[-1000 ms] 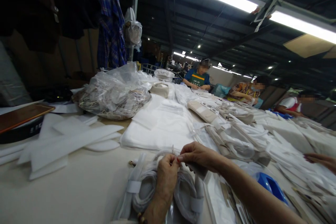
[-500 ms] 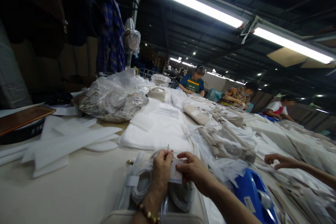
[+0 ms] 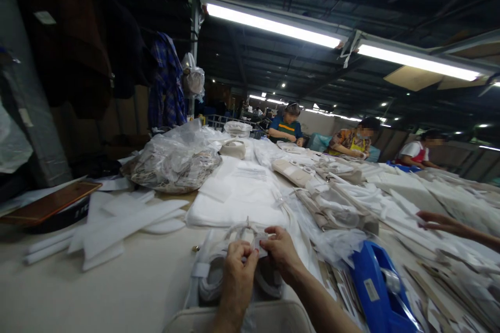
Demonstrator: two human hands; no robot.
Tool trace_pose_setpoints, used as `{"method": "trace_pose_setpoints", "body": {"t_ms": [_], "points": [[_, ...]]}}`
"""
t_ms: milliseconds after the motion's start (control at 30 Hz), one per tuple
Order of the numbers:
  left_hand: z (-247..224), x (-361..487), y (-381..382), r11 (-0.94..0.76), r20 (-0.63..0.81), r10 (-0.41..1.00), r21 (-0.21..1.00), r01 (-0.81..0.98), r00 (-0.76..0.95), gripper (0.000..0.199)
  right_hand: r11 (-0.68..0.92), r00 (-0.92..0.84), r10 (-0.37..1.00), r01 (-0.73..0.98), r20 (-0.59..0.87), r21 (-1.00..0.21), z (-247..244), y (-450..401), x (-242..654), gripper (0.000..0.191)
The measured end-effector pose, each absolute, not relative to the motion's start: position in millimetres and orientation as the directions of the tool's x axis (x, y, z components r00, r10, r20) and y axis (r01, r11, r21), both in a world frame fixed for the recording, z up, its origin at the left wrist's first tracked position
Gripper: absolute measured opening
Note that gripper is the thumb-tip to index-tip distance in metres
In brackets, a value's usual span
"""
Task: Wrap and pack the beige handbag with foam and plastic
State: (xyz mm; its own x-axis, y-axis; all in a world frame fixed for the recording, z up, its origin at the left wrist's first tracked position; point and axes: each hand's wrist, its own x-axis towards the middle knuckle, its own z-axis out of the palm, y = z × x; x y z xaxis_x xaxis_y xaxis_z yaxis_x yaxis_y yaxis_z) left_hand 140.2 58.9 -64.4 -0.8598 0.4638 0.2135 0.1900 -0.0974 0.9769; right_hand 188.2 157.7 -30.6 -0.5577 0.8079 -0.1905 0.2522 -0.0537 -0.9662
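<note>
A beige handbag (image 3: 238,317) lies at the table's near edge, its looped strap (image 3: 213,283) wrapped in pale material. Above it, both my hands meet at a small whitish translucent piece (image 3: 258,241), perhaps film or tape. My right hand (image 3: 283,252) pinches this piece from the right, thumb and forefinger together. My left hand (image 3: 239,270) has its fingertips pressed together at the piece's lower left; whatever they grip is hidden. A thin upright tip of the bag's handle area (image 3: 247,223) shows just beyond my fingers.
A blue tape dispenser (image 3: 380,286) stands right of the bag. White foam sheets (image 3: 105,223) and a phone-like brown slab (image 3: 50,202) lie left. Plastic-wrapped bundles (image 3: 175,161), a white stack (image 3: 238,192) and beige bags (image 3: 292,171) lie beyond. A co-worker's hand (image 3: 441,222) reaches in right.
My left hand has slid down and slightly toward me from the piece's top edge to its lower left. The view has tilted. The co-worker's hand at right now touches white material.
</note>
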Motion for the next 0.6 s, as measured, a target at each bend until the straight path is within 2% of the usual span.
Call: {"method": "trace_pose_setpoints", "body": {"t_ms": [333,467,600], "points": [[-66.5,150.6,51.7,-0.002,0.207,0.468,0.972,0.234,-0.859,0.024,0.074,-0.485,0.874,0.215,-0.041,-0.974,-51.1,153.7,176.1,0.028],[-54.7,163.0,62.0,0.064,0.191,0.485,0.965,0.253,-0.853,0.024,0.043,-0.514,0.854,0.219,-0.078,-0.975,-49.9,151.3,176.2,0.020],[-54.7,192.1,68.7,0.069,0.243,0.527,0.943,0.326,-0.814,0.037,-0.020,-0.567,0.808,0.244,-0.159,-0.970,-42.2,154.7,178.9,0.015]]}}
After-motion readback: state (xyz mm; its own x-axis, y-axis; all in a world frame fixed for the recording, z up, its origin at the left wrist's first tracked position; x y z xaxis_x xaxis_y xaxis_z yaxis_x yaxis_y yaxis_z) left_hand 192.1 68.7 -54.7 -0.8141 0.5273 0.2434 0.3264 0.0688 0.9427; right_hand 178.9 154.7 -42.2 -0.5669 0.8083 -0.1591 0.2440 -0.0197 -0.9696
